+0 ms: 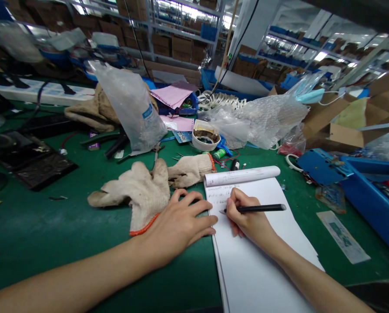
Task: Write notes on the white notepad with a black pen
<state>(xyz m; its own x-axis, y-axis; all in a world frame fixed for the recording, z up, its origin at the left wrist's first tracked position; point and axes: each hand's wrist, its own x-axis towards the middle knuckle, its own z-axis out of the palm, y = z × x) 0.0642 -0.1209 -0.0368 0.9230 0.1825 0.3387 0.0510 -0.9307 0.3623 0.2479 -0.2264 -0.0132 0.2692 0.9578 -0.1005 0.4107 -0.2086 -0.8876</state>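
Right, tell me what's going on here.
A person is writing on a notepad, its top pages rolled back, with a black pen held in the right hand. The left hand rests flat on the green bench mat, its fingers at the pad's left edge, just beside a cotton work glove. A second glove lies beyond it.

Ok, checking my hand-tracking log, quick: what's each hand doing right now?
Left hand: open, resting on the green mat, holding nothing.
Right hand: closed, holding a black pen with its tip at the white notepad.
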